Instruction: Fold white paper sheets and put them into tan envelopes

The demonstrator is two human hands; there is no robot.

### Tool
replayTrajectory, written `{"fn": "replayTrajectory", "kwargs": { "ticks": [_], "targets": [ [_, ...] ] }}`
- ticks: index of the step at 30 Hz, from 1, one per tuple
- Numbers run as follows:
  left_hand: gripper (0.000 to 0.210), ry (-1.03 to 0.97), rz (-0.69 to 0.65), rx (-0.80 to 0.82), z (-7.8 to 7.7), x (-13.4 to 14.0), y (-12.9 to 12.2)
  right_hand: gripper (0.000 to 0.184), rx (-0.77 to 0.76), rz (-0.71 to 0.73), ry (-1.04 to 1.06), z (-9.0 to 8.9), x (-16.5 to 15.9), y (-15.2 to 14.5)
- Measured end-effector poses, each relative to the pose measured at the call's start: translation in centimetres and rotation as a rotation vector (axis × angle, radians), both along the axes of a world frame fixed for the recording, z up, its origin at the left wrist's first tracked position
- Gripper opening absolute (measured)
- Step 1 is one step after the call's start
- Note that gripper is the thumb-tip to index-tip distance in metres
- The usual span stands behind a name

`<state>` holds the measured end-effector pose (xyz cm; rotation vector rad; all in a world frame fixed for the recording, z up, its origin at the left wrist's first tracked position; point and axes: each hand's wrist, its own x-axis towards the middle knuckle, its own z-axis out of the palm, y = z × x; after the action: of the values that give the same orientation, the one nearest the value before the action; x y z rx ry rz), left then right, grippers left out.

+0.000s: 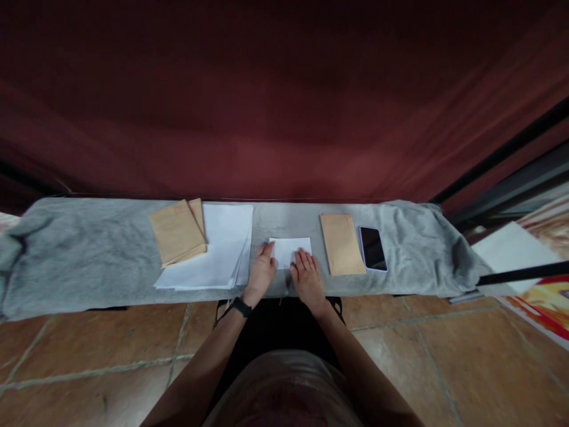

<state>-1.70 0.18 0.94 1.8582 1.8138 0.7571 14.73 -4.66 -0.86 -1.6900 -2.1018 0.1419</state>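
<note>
Small white paper (284, 252), lying on the bench's grey cloth (98, 255) directly in front of the seated person, with a hand at either side. From my remote post I see the left hand (262, 271) at the paper's left edge, its fingers stretched forward and close together, their tips meeting the left part of the paper. Whether thumb and finger pinch that edge or merely press on it, I cannot make out. The right hand (307, 281) lies palm down, fingers extended and slightly parted, over the lower right part of the paper; it presses from above and has nothing in its grasp. A black wristband (242, 307) circles the left wrist.

To the left I note larger white sheets (224, 234), loosely stacked with their edges out of line. Brown envelopes (178, 232) overlap the upper left of these sheets, fanned at an angle. To the right of the small paper, and apart from it, lies a brown packet (342, 244), slightly tilted; just beside it rests a phone (373, 249), dark screen upward, in a pale case. Beyond the bench I see a dark red curtain (284, 130); below it, brown floor tiles (480, 356) with pale joints.
</note>
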Motion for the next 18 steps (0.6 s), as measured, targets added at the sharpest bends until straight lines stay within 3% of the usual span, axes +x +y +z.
{"fn": "replayTrajectory", "kwargs": {
  "ticks": [10, 15, 18],
  "targets": [
    [0.049, 0.143, -0.007, 0.079, 0.9, 1.2, -2.2, 0.052, -0.035, -0.054, -0.075, 0.2, -0.3, 0.6],
    [0.047, 0.201, -0.192, 0.098, 0.3, 3.2, -3.4, 0.053, -0.056, -0.049, -0.082, 0.1, -0.3, 0.5],
    [0.051, 0.225, -0.224, 0.091, -0.3, 3.9, -3.8, 0.054, -0.056, -0.05, -0.094, -0.1, -0.2, 0.4]
  ]
}}
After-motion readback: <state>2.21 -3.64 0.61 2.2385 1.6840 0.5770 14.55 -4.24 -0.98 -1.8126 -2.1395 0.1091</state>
